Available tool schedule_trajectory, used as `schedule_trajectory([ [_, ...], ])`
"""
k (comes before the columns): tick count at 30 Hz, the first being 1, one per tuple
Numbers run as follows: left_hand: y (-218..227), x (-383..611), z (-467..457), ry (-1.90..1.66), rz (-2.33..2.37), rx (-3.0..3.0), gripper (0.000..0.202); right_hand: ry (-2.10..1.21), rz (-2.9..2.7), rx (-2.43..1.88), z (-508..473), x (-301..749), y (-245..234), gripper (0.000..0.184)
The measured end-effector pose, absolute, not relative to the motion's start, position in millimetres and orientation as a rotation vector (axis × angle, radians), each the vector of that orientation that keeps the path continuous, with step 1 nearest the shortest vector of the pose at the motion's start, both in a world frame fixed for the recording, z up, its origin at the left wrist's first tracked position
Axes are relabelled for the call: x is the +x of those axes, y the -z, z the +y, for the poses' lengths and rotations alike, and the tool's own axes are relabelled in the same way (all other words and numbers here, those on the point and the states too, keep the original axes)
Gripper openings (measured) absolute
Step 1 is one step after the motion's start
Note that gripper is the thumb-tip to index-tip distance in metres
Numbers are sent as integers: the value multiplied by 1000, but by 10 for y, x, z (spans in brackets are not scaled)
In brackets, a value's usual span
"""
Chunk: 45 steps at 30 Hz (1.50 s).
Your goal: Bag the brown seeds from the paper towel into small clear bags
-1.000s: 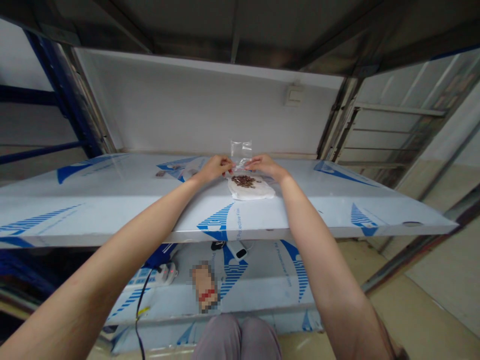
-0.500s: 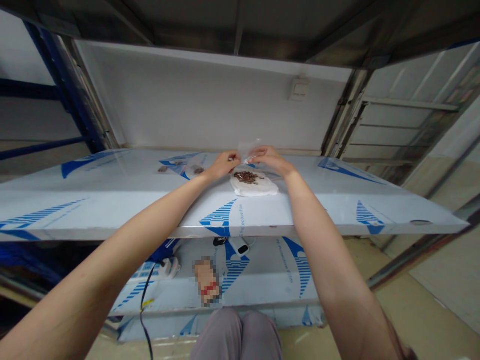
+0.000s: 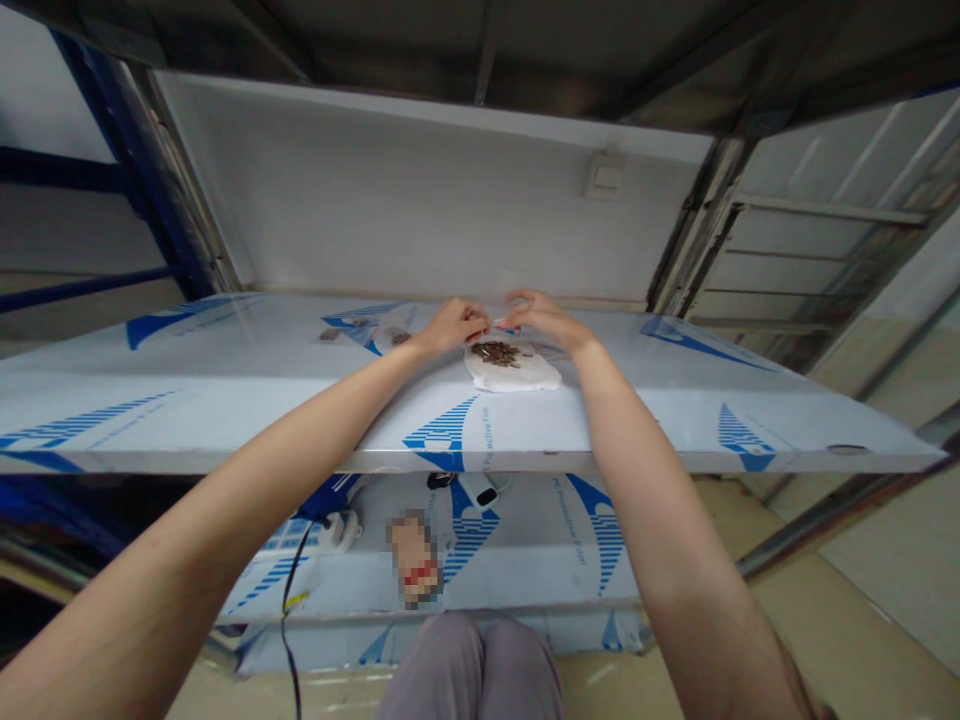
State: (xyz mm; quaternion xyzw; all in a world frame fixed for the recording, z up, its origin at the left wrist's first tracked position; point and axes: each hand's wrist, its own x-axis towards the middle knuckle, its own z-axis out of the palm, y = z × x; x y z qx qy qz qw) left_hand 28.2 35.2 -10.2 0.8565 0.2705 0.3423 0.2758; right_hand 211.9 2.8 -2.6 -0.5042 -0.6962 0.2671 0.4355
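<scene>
My left hand (image 3: 457, 324) and my right hand (image 3: 541, 316) meet at the back of the upper shelf, fingers pinched on a small clear plastic bag (image 3: 498, 323). The bag is thin and mostly see-through, so its outline is hard to make out. Just in front of both hands lies a flat white pad (image 3: 517, 378), perhaps folded cloth or paper. A pile of small, dark brown, elongated pieces (image 3: 496, 353) rests on it. Left of my left hand, a small clear bag with brown contents (image 3: 397, 338) lies on the shelf, partly behind my forearm.
Another small packet (image 3: 328, 335) lies farther left on the film-covered shelf (image 3: 247, 400). A metal shelf (image 3: 375, 60) hangs overhead. Below are a white device (image 3: 480, 492), a power strip with plugs (image 3: 341, 530), a black cable (image 3: 289, 610) and a blurred-out tan item (image 3: 414, 555).
The clear bag stood up above my fingers earlier; now it shows less and sits lower between my hands. My left hand has shifted slightly right. The pile looks unchanged.
</scene>
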Motion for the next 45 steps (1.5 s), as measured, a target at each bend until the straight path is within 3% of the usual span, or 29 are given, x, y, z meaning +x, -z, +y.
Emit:
schedule_trajectory([
  [7,121,252,307,-893,724,2265,22,-664,-1763,-1201,37,2130,89,45],
  [12,114,276,340,-856,706,2260,24,-616,-1874,-1203,145,2212,74,18],
  [14,117,282,356,-857,697,2252,24,-609,-1904,-1179,147,2217,74,16],
  [18,136,239,371,-792,704,2225,25,-704,-1743,-1208,94,2168,96,18],
  [21,96,140,397,-839,796,2229,36,-732,-1545,-1285,98,2164,108,27],
  [25,-47,-95,535,-905,1208,2497,37,-442,-1331,-1597,160,2264,133,35],
  [28,-107,-290,695,-588,1562,2676,37,-79,-1254,-1817,150,2335,179,43],
  [33,-51,-436,824,-211,1637,2689,50,234,-1245,-1978,27,2358,208,51],
  [39,-21,-379,786,-263,1630,2685,28,248,-1243,-1963,22,2421,203,57],
  [45,-113,-413,814,-457,1481,2619,16,173,-1364,-1896,108,2372,214,33],
])
